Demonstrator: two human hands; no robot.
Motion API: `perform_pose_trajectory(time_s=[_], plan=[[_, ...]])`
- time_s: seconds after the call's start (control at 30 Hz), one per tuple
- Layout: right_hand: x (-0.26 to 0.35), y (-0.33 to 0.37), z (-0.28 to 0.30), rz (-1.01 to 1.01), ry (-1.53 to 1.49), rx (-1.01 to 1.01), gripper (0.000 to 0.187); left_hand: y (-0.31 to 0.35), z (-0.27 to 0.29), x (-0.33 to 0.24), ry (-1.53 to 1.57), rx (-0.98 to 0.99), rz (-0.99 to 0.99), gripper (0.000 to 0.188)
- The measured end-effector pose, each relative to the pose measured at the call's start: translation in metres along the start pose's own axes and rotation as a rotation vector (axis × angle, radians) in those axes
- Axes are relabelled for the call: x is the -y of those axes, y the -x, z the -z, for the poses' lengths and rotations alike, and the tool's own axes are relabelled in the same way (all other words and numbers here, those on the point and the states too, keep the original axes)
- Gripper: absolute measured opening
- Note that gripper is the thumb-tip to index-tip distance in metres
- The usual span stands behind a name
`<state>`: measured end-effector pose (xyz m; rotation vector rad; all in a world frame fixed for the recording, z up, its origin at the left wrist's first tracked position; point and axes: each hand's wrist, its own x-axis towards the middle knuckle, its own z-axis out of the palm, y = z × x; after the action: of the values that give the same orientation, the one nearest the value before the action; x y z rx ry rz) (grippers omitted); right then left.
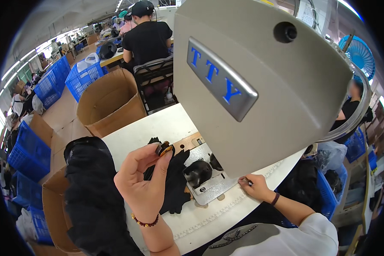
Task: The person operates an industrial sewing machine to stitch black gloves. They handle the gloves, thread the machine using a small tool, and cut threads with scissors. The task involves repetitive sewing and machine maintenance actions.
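My left hand (pixel 143 179) is raised over the white table, pinching a small round black and brass-coloured part like a bobbin (pixel 164 149) between thumb and fingertips. Black cloth pieces (pixel 175 183) lie behind and below this hand, against the metal bed plate (pixel 215 187) of a sewing machine. Its big grey head (pixel 260 85) fills the upper middle and hides part of the bed. Two rounded black parts (pixel 198 173) sit on the plate. My right hand (pixel 254 186) rests by the plate's right end, fingers curled round something small and dark that I cannot make out.
A thick black cloth bundle (pixel 89 192) hangs at the table's left side. Beyond it stand a tall open carton (pixel 111 102) and blue crates (pixel 27 147). A person in black (pixel 147 38) sits ahead. Right of the table is a blue crate (pixel 328 192) with bags.
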<state>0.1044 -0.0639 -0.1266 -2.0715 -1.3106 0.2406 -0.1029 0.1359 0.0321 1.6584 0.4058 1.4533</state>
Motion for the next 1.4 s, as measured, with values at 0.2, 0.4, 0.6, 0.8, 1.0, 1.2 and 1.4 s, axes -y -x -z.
perform_pose_trajectory(time_s=[0.2,0.4,0.6,0.8,1.0,1.2,1.4], plan=[[0.004,0.0,0.001,0.02,0.014,-0.01,0.013,0.0,0.004,-0.003,-0.074,-0.036,-0.034,0.018],[0.002,0.0,0.001,0.032,0.02,-0.006,0.012,0.003,-0.001,-0.003,-0.074,0.005,-0.033,0.017],[-0.006,0.002,-0.002,0.079,-0.03,-0.023,0.012,0.007,-0.006,-0.007,-0.167,0.013,-0.057,0.016],[-0.009,0.002,-0.004,0.115,-0.05,-0.042,0.011,0.012,-0.013,-0.006,-0.23,0.039,-0.071,0.015],[-0.012,0.004,-0.004,0.201,-0.037,-0.083,0.01,0.018,-0.017,0.006,-0.41,0.059,-0.093,0.014],[-0.009,0.005,-0.005,0.162,-0.068,-0.125,0.017,0.022,-0.029,0.003,-0.48,0.116,-0.191,0.009],[0.004,0.006,0.007,0.123,-0.124,-0.126,0.041,0.024,-0.035,0.003,-0.484,0.059,-0.172,0.012]])
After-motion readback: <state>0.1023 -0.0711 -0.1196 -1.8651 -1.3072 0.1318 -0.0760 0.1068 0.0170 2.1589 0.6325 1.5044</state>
